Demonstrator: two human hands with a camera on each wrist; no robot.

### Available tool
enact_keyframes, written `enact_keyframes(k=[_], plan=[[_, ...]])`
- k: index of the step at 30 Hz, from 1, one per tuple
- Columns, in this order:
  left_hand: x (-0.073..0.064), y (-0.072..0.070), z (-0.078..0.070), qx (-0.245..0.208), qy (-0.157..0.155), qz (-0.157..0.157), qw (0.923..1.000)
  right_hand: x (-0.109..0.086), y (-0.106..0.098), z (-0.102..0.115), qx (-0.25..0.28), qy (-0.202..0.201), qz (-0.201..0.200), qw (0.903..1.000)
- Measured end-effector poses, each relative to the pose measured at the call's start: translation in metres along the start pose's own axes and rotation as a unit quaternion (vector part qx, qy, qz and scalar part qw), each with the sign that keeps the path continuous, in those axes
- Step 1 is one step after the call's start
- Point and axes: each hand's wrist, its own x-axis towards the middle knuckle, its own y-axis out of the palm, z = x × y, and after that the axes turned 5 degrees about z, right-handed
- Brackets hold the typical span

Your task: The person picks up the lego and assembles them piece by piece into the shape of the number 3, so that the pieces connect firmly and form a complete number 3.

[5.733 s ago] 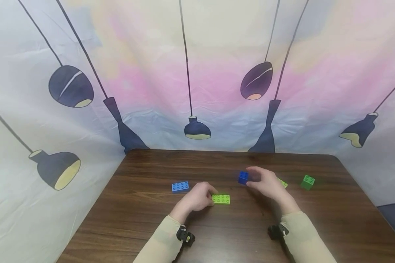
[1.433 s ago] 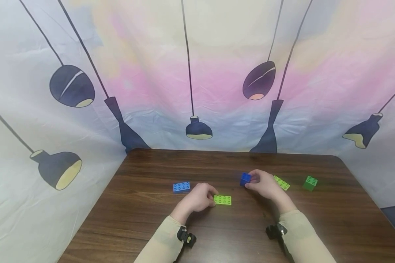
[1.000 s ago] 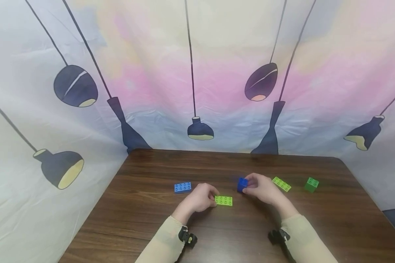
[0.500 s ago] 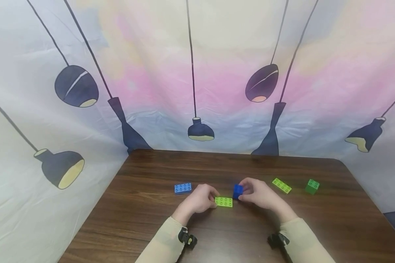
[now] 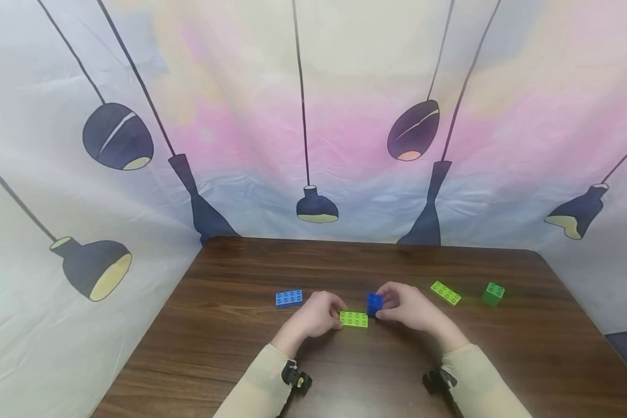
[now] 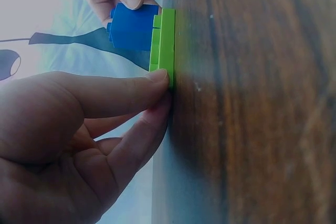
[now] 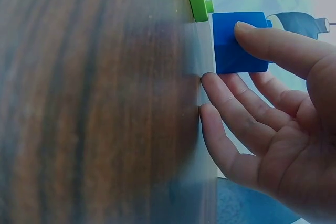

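My left hand pinches the left end of a flat lime-green toy building brick between thumb and fingers; the brick lies studs up on the table. At its right end, my right hand holds a dark blue square brick, studs up. In the right wrist view the thumb presses the near face of the blue brick, with fingers behind and two fingertips at the tabletop. The left wrist view shows the blue brick overlapping the far end of the lime brick.
A light blue flat brick lies left of my left hand. Behind my right hand is a second lime-green flat brick, set at an angle. Farther right sits a green square brick. The brown wooden table backs onto a lamp-patterned cloth.
My right hand has closed its fingers on the dark blue brick and brought it left and nearer, up to the lime brick's right end. My left hand stays in place.
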Motion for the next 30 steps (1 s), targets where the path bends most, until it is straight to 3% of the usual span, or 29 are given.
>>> enact_keyframes(k=[30], plan=[[0.0002, 0.0001, 0.0005, -0.004, 0.005, -0.001, 1.0000, 0.0015, -0.0014, -0.0020, -0.001, -0.010, 0.012, 0.9999]])
